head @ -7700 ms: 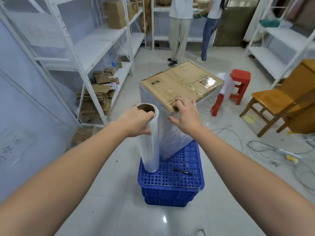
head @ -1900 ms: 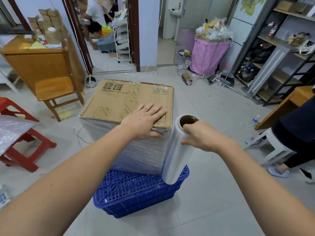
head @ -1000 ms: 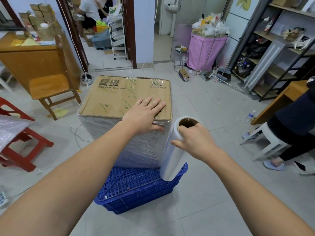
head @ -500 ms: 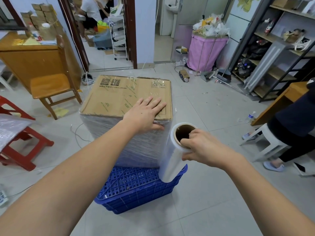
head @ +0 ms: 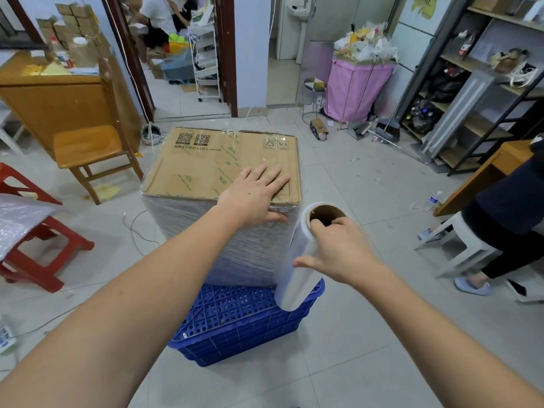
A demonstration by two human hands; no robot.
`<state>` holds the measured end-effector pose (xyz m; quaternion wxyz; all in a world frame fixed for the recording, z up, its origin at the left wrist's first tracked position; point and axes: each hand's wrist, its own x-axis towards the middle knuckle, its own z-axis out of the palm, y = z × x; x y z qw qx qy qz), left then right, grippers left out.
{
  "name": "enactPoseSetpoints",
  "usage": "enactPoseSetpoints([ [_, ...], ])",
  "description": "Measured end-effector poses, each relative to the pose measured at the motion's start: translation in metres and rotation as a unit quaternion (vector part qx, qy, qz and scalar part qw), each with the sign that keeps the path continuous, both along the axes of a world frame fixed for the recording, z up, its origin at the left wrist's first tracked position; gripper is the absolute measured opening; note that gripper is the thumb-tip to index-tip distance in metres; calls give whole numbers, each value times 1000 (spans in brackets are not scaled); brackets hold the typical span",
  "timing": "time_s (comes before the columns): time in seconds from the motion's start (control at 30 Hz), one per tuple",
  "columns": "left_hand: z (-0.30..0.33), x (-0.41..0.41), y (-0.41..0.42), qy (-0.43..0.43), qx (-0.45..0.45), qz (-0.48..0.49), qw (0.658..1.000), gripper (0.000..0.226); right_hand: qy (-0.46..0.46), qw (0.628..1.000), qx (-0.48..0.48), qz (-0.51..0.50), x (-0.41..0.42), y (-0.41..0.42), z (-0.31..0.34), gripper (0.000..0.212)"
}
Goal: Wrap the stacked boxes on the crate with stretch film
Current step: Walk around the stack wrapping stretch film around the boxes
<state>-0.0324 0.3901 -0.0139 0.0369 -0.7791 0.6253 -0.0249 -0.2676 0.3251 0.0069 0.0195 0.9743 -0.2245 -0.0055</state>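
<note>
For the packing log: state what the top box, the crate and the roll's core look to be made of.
Top box: brown corrugated cardboard, matte, with a fluted edge showing and clear glossy tape across it.
Crate: blue moulded plastic, slightly glossy, with a perforated grid.
Roll's core: brown cardboard tube, it seems, under clear shiny stretch film.

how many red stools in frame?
1: the red stool stands at the left edge, beside the wooden chair, partly under bubble wrap. Others may sit out of frame.

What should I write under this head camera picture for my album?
Left hand presses flat on the film-wrapped boxes on a blue crate while the right hand holds the stretch film roll.
</note>
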Motion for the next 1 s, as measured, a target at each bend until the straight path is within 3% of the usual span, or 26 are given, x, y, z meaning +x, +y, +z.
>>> enactPoseSetpoints([
  [0.1, -1, 1, 0, 0, -5, -2, 1000, 102, -55, 997, -32, -49, 12, 6, -8, 60],
  [0.23, -1, 3, -3, 3, -6, 9, 1000, 101, -76, 997, -5, -25, 1, -1, -9, 58],
  [0.37, 2, 2, -14, 4, -2, 20, 1000, 103, -61, 998, 23, 3, -8, 1, -9, 61],
  [0.53, 2, 3, -24, 4, 2, 16, 1000, 104, -16, 995, 51, 85, -7, 8, 8, 43],
  [0.7, -1, 4, -24, 3, -4, 14, 1000, 104, -29, 988, 97, 120, -4, 9, -4, 60],
  [1.0, -3, 6, -18, 13, -21, 19, 1000, 107, -53, 984, 72, 156, 1, 21, -19, 59],
])
